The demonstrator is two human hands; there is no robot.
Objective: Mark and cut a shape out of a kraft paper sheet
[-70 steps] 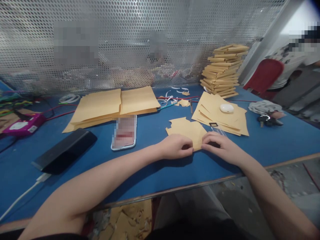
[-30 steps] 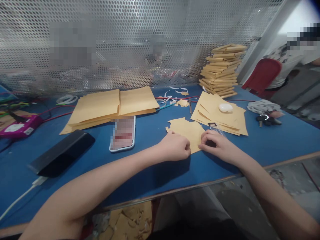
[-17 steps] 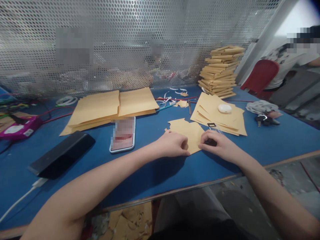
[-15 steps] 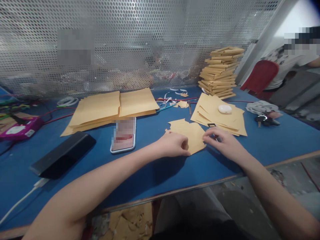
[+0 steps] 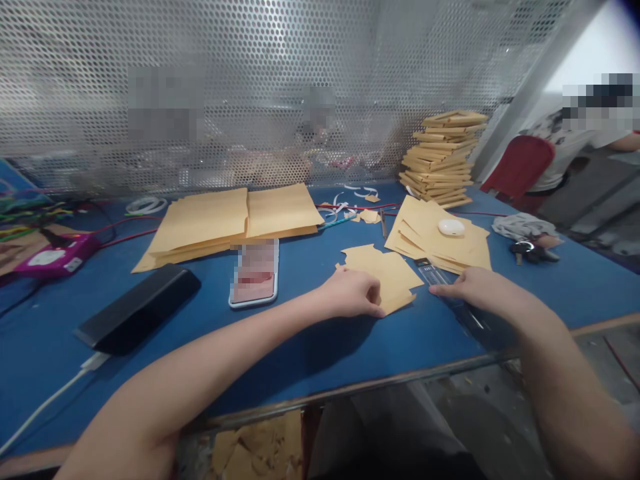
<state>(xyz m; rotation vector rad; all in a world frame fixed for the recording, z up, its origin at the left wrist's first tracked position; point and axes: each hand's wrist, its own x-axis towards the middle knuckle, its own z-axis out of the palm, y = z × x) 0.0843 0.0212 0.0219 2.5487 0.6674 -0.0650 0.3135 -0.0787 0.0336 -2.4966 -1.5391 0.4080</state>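
Note:
My left hand (image 5: pixel 353 295) is closed in a pinch on the near edge of a cut brown paper piece (image 5: pixel 385 270) that lies flat on the blue table (image 5: pixel 310 333). My right hand (image 5: pixel 475 288) lies just right of that piece. Its fingers are stretched out flat on a clear plastic ruler (image 5: pixel 434 273), which runs under the hand toward the table's front edge.
Brown envelopes lie at the back left (image 5: pixel 225 217) and right (image 5: pixel 440 233), with a white oval object (image 5: pixel 451 227) on the right pile. A tall stack (image 5: pixel 443 160) stands by the mesh screen. A phone (image 5: pixel 254 272), a black power bank (image 5: pixel 140 308), keys (image 5: pixel 530 247) and a seated person (image 5: pixel 575 153) are nearby.
My right hand has left the paper piece and slid right onto the clear ruler, its fingers now flat. My left hand keeps its pinch on the paper. The view shifted slightly.

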